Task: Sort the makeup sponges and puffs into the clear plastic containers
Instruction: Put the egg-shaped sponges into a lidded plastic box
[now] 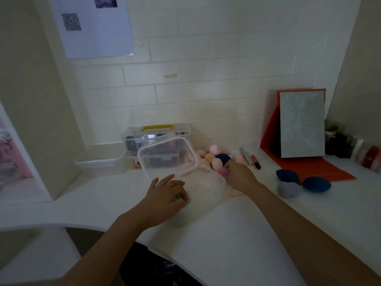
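The left hand (167,195) is curling its fingers over the near corner of the clear container (206,188), whose lid (167,155) is standing tilted open. The right hand (239,176) is pinching a pink sponge (223,172) at the container's far rim, beside the pile of sponges (210,156) lying on the tabletop (237,234).

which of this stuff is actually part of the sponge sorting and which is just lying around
Part of the job: sponge pile; pink sponge in the right hand; two dark blue sponges; grey sponge; clear container; clear tray.
Just lying about: yellow-handled case; pens; mirror; bottles; paper on the wall.
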### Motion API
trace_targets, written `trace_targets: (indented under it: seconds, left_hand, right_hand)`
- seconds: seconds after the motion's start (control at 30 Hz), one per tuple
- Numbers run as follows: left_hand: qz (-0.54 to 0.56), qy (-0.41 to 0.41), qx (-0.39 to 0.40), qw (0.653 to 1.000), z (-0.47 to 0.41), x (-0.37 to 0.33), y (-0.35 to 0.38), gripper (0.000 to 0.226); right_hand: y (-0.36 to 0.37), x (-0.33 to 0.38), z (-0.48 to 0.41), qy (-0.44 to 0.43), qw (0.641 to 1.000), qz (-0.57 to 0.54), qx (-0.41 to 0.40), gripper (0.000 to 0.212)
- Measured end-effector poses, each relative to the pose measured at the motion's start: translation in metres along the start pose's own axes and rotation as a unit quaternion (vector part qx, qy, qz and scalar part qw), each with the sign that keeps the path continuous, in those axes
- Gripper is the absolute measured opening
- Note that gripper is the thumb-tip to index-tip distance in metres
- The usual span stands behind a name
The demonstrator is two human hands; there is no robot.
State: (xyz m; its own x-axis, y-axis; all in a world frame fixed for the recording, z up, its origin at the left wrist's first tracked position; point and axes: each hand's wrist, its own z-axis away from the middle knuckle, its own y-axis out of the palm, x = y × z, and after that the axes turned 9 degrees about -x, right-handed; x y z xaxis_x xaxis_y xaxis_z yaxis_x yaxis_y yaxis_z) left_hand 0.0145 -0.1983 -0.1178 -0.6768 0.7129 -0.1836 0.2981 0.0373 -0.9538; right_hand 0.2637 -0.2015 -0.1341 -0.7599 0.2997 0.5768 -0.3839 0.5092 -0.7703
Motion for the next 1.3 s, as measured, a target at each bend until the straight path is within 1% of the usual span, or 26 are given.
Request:
trace_targets:
  seconds: [0.07,0.1,0.17,0.23,0.27,0.3,0.33,0.37,0.4,0.47,0.53,0.6,0.73,0.87,0.93,1.0,1.1,1.17,1.2,1.27,1.3]
  left_hand:
    - [-0.001,-0.002,0.004,1.000,0.000,-0.001,0.000,0.047]
    - [-0.004,-0.004,0.006,1.000,0.000,-0.001,-0.001,0.048]
    - [-0.011,-0.006,0.012,1.000,-0.001,-0.001,-0.002,0.050]
    - [-0.010,-0.009,0.023,1.000,-0.002,-0.002,-0.003,0.051]
    - [-0.007,-0.010,0.030,0.999,-0.003,-0.003,-0.005,0.053]
    - [-0.005,-0.012,0.036,0.999,-0.003,-0.003,-0.006,0.054]
    - [-0.006,-0.013,0.042,0.999,-0.004,-0.003,-0.007,0.054]
    - [-0.009,-0.013,0.046,0.999,-0.004,-0.003,-0.007,0.054]
    - [-0.012,-0.013,0.049,0.999,-0.004,-0.003,-0.008,0.054]
    - [-0.020,-0.015,0.051,0.998,-0.005,-0.002,-0.007,0.046]
    - [-0.023,-0.016,0.044,0.999,-0.006,-0.001,-0.004,0.033]
    - [-0.022,-0.022,0.037,0.999,-0.006,-0.001,-0.003,0.031]
    - [-0.014,-0.033,0.037,0.999,-0.006,-0.005,-0.003,0.028]
    - [-0.008,-0.033,0.040,0.999,-0.006,-0.006,-0.004,0.028]
    - [-0.008,-0.030,0.041,0.999,-0.006,-0.007,-0.004,0.029]
    - [-0.005,-0.033,0.042,0.999,-0.006,-0.010,-0.006,0.030]
    - [-0.005,-0.035,0.042,0.998,-0.006,-0.012,-0.007,0.034]
    - [-0.011,-0.033,0.043,0.998,-0.006,-0.010,-0.006,0.036]
    - [-0.010,-0.034,0.043,0.998,-0.006,-0.009,-0.006,0.036]
    - [-0.006,-0.034,0.042,0.999,-0.006,-0.008,-0.006,0.035]
    - [-0.005,-0.032,0.041,0.999,-0.006,-0.007,-0.006,0.035]
  right_hand:
    - [0.001,-0.005,-0.001,0.027,0.998,-0.048,-0.007,0.031]
    - [-0.001,-0.006,-0.001,0.018,0.998,-0.053,-0.012,0.026]
    - [-0.011,-0.002,0.000,-0.023,0.996,-0.084,-0.029,0.020]
    - [-0.026,0.009,0.001,-0.068,0.987,-0.136,-0.055,0.021]
    - [-0.035,0.015,0.001,-0.090,0.982,-0.161,-0.043,0.021]
    - [-0.044,0.023,0.003,-0.115,0.976,-0.183,-0.006,0.023]
    - [-0.053,0.031,0.006,-0.137,0.970,-0.196,0.052,0.027]
    - [-0.060,0.039,0.011,-0.165,0.961,-0.193,0.113,0.030]
    - [-0.065,0.046,0.016,-0.206,0.952,-0.159,0.159,0.031]
    - [-0.068,0.059,0.030,-0.295,0.931,-0.051,0.209,0.027]
    - [-0.062,0.069,0.044,-0.327,0.911,0.008,0.251,0.025]
    - [-0.051,0.075,0.053,-0.344,0.898,0.025,0.274,0.023]
    - [-0.043,0.078,0.055,-0.327,0.905,0.013,0.272,0.019]
    - [-0.045,0.080,0.048,-0.300,0.897,0.028,0.323,0.020]
    - [-0.042,0.083,0.046,-0.291,0.896,0.040,0.334,0.021]
    - [-0.034,0.086,0.046,-0.280,0.902,0.053,0.326,0.022]
    - [-0.022,0.087,0.047,-0.268,0.918,0.094,0.275,0.025]
    - [-0.016,0.086,0.046,-0.246,0.929,0.115,0.251,0.025]
    - [-0.014,0.086,0.046,-0.233,0.932,0.120,0.251,0.029]
    - [-0.011,0.088,0.048,-0.249,0.916,0.160,0.272,0.036]
    - [-0.012,0.090,0.047,-0.264,0.905,0.170,0.286,0.035]
